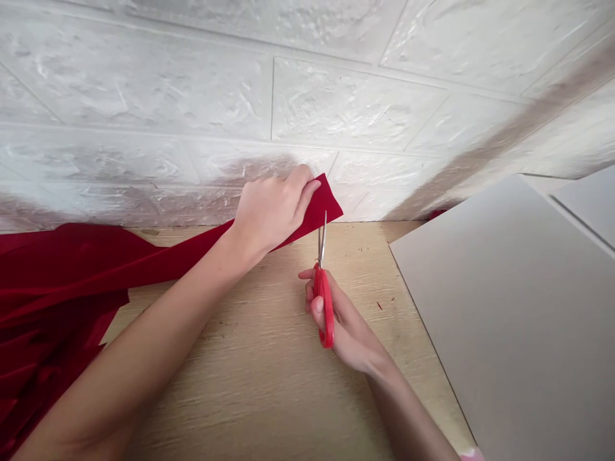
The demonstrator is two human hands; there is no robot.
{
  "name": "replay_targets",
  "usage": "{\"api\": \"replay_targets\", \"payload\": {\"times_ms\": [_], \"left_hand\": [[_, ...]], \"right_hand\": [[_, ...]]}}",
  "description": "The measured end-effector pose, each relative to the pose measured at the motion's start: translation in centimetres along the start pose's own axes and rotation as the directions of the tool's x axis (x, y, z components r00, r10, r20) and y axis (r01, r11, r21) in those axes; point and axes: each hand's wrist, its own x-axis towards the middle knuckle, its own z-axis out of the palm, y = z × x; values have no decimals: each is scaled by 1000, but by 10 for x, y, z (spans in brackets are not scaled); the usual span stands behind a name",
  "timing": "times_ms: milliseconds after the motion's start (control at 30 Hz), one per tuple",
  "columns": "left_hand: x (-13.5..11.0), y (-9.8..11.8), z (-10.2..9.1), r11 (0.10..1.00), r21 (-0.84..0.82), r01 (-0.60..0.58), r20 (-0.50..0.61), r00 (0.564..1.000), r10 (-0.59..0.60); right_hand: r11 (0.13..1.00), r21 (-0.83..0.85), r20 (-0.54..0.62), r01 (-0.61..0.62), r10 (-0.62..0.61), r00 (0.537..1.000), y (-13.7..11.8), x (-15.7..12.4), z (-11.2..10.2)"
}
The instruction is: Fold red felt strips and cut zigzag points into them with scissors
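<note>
My left hand (273, 208) pinches a long strip of dark red fabric (325, 200) close to its end, holding it up off the table against the white wall behind. From there the strip runs back to the left. In my right hand (336, 314) is a pair of scissors (325, 301) with red handles, gripped by the loops. Its metal blades point up and away, slightly apart, with their tips at the lower edge of the fabric near the strip's end. Whether the blades straddle the cloth I cannot tell.
A heap of red fabric (43, 307) covers the table's left side. White brick-patterned wall (355, 102) rises behind the light wooden table (250, 371). At right lies a large pale panel (509, 301). Small red scraps (379, 305) lie between my right hand and the panel.
</note>
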Motion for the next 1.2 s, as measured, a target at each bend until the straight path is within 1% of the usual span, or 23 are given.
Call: {"api": "replay_targets", "payload": {"times_ms": [167, 300, 500, 767, 1033, 1200], "left_hand": [[0, 2, -2, 999, -45, -2, 25, 1000, 3], [2, -1, -3, 994, -103, -18, 32, 999, 22], [5, -5, -4, 988, -156, -19, 62, 998, 29], [6, -5, -1, 985, -171, 2, 76, 997, 12], [6, -7, 0, 988, -157, -5, 77, 997, 18], [7, -7, 1, 985, -173, -2, 83, 996, 17]], "right_hand": [[1000, 13, -38, 24, -23, 999, -5, 12, 4], [999, 34, -90, 31, -28, 996, 0, 19, 7], [995, 52, -110, 82, -75, 991, 9, 23, 6], [989, 94, -137, 114, -101, 985, 17, 27, 11], [984, 113, -156, 139, -121, 980, 18, 27, 13], [977, 162, -155, 139, -114, 981, 20, 28, 15]]}}
